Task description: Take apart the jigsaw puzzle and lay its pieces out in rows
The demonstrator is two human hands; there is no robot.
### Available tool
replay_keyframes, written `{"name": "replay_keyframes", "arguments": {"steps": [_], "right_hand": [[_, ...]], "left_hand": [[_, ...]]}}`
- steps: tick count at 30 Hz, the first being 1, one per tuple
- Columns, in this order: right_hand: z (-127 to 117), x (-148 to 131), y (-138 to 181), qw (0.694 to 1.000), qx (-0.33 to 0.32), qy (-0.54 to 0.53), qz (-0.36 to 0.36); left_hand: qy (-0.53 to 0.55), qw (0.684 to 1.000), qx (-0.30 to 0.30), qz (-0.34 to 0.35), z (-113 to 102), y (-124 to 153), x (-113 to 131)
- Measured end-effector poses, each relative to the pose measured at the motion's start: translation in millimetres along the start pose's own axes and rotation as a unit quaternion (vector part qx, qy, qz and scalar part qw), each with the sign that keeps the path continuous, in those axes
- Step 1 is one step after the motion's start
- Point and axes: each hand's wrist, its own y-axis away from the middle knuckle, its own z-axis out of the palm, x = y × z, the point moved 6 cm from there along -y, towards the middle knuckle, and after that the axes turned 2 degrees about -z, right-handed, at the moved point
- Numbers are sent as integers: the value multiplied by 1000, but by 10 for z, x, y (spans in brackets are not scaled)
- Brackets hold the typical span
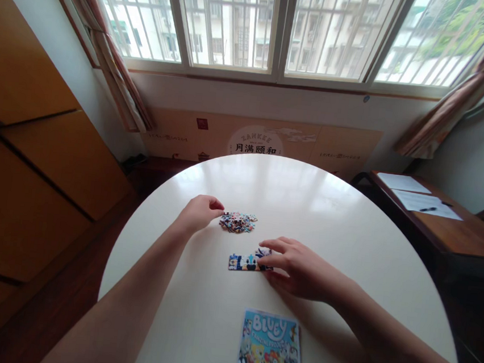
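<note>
A small heap of loose jigsaw pieces [238, 223] lies on the white round table [341, 214]. At its left edge is my left hand [203, 211], thumb and fingers pinched together; whether a piece is between the fingertips is hidden. Nearer to me lies a joined strip of jigsaw puzzle [245, 263], showing dark blue cartoon figures. My right hand [296, 265] is over the strip's right end, fingers apart and curved, covering part of it. The fingertips seem to touch the strip.
Close to me lies a colourful Bluey picture sheet or box [270, 352]. To the right, a brown wooden desk [477, 230] holds papers [426, 203] and a dark pen [427, 209]. A barred window [282, 31] and a printed board [335, 147] are beyond the table.
</note>
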Motion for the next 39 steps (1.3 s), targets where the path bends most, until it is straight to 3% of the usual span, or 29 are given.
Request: {"name": "replay_keyframes", "arguments": {"steps": [4,11,13,16,21,34,39], "right_hand": [[-58,41,23,1000,3,-9,3],[-91,96,51,999,-7,-39,3],[-79,95,51,999,-13,-41,3],[-74,86,49,999,-18,-39,2],[-86,52,44,999,-20,-33,3],[-90,43,48,999,-21,-30,6],[-87,42,50,999,-23,-21,9]], "left_hand": [[-25,1000,-6,7,101,7,14],[-120,990,66,44,-24,136,196],[-129,986,37,99,82,247,370],[-142,972,-64,177,388,473,628],[-177,953,-135,205,698,744,827],[-152,960,-147,183,738,767,844],[-97,965,-165,177,744,697,811]]}}
